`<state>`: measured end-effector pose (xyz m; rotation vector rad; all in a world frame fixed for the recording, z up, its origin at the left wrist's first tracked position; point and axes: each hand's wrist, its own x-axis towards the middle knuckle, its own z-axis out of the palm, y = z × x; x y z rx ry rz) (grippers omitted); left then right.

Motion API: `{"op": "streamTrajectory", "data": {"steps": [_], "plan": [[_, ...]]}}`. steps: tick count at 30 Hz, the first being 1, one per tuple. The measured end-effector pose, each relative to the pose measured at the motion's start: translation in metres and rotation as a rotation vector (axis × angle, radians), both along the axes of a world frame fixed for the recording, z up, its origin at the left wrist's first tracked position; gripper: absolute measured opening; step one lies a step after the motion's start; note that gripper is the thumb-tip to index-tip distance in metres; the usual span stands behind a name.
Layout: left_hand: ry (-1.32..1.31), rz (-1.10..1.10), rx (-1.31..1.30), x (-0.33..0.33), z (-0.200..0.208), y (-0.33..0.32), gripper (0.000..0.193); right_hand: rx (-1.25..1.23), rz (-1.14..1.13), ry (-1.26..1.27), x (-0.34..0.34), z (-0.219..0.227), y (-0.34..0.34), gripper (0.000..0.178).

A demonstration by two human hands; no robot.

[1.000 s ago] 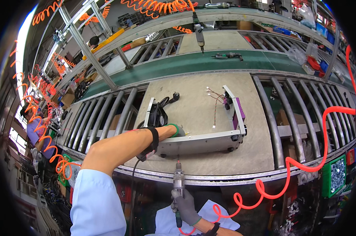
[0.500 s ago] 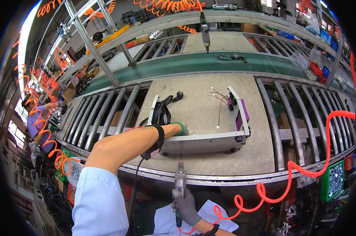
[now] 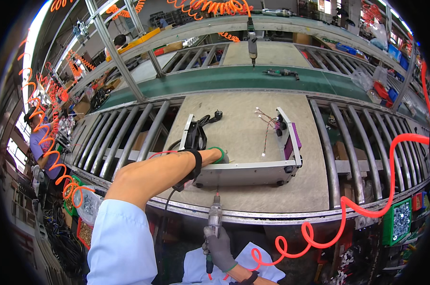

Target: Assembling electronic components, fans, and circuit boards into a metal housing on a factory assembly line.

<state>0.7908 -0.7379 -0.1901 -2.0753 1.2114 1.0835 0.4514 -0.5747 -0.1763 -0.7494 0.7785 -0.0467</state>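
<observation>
A metal chassis (image 3: pixel 248 176) with raised side walls lies on the wooden board in front of me. My left hand (image 3: pixel 219 156), in a grey glove with a green cuff, reaches over its near panel; the panel hides the fingers. My right hand (image 3: pixel 219 249), also gloved, is closed around an air screwdriver (image 3: pixel 215 216). Its bit points at the lower part of the near panel; whether it touches cannot be made out. Inside the left wall sits a black fan (image 3: pixel 195 136), beside a black power plug (image 3: pixel 218 115). A purple part (image 3: pixel 292 145) and thin wires (image 3: pixel 267 124) are at the right wall.
Metal rollers (image 3: pixel 350 147) flank the wooden board (image 3: pixel 243 104). A red coiled hose (image 3: pixel 310 237) loops across the right. Beyond, another screwdriver (image 3: pixel 252 45) hangs over a green belt (image 3: pixel 215 80). Green bins (image 3: pixel 397 221) hold small fasteners. A person (image 3: pixel 43 147) stands far left.
The view has shifted slightly. My left hand stays behind the near panel, and my right hand keeps its grip on the screwdriver, which has barely moved. The coiled hose has swung a little left.
</observation>
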Motion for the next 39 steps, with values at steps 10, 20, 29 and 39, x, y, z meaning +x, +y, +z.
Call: {"op": "streamTrajectory", "data": {"steps": [10,20,29,39], "plan": [[0.018,0.009,0.011,0.002,-0.002,-0.003,0.041,-0.099,0.049,-0.074,-0.017,-0.012,-0.01,0.026],[0.019,0.018,0.042,0.0,0.008,-0.005,0.039,-0.044,0.024,0.076,-0.022,-0.007,-0.02,0.033],[0.052,0.026,-0.019,-0.018,0.026,-0.006,0.043,-0.146,0.153,0.079,-0.023,0.0,-0.02,0.035],[0.108,0.035,-0.063,-0.015,0.023,-0.003,0.042,-0.021,0.148,0.049,-0.024,0.001,-0.024,0.032]]}}
